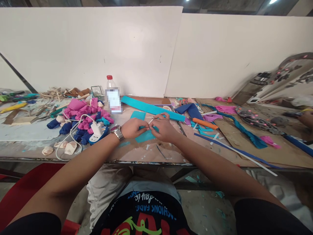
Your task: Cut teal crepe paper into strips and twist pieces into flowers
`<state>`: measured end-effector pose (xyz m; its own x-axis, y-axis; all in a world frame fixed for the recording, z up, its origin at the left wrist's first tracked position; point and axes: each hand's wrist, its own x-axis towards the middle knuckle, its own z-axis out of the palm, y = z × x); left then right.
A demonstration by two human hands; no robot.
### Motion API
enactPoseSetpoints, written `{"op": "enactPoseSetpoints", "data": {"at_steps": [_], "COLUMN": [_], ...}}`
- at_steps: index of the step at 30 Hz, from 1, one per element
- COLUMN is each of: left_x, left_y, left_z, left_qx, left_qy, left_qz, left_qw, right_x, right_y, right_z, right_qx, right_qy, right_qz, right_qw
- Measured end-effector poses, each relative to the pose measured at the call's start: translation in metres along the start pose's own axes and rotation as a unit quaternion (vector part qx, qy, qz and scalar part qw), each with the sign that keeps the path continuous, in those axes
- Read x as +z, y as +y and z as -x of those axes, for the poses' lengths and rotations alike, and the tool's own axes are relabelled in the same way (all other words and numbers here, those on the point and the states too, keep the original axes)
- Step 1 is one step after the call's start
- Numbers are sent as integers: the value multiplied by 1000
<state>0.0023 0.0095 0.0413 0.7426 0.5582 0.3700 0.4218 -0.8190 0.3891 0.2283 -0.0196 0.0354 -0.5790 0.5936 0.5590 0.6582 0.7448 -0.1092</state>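
My left hand (134, 128), with a watch (117, 133) on the wrist, and my right hand (163, 128) meet fingertip to fingertip above the worktable. Both pinch closed at the same spot; a small pale sliver (151, 120) shows by the right fingers, too small to name. Under the hands lies a turquoise sheet (144, 136), partly covered by them; another turquoise piece (138, 115) shows just behind. Farther back a long turquoise strip (153, 108) stretches from the bottle toward the right.
Left are pink bundles (79, 109), dark blue bundles and a power socket (98, 135) with a white cable. A red-capped bottle (109, 81) stands behind. An orange cutter-like tool (204, 123), a long white strip (246, 156) and cardboard (232, 140) lie right. Another person's hand (306, 119) appears far right.
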Motion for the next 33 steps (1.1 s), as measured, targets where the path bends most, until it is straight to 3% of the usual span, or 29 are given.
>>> {"op": "enactPoseSetpoints", "data": {"at_steps": [18,33], "left_x": [-2,0], "left_y": [-9,-9], "left_z": [-1,-1], "left_qx": [-78,-77], "left_qy": [-8,-33], "left_qz": [103,139], "left_qw": [992,987], "right_x": [-5,-3], "right_y": [10,9], "right_z": [-1,1], "right_qx": [3,4], "right_qy": [11,18], "right_qz": [1,-14], "right_qw": [1000,1000]}}
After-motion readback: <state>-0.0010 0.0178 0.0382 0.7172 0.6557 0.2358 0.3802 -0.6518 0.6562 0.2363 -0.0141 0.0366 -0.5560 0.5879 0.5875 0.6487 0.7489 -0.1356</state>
